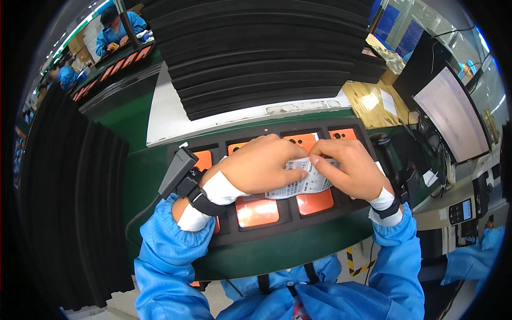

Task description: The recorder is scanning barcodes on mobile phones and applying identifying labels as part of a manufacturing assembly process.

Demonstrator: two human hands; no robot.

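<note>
"Over the middle of the dark tray (298, 223), what are the hands busy with?"

"A crinkled white label sheet (303, 186), printed with small black marks. It lies between the left hand (261, 165) and the right hand (349, 170), above the nearer row of orange phones (258, 214)."

"Which way does it run?"

"Its long side slants — lower at the left, under the left wrist, rising toward the right hand. So the sheet spreads below the fingertips, on the wearer's side of them."

"And which hand is nearer?"

"Neither; both touch it. The fingertips nearly meet at its far edge, right of its middle."

"How closed are they?"

"The right looks pinched, thumb against first finger, with the edge between. The left is curled, its thumb laid along the printed face and a small gap below the first finger. It seems to grip the sheet too — though its other fingertips are hidden, so I can't tell how firmly."

"Does the sheet rest on the phones?"

"It overlaps two of them; contact I can't tell."
</note>
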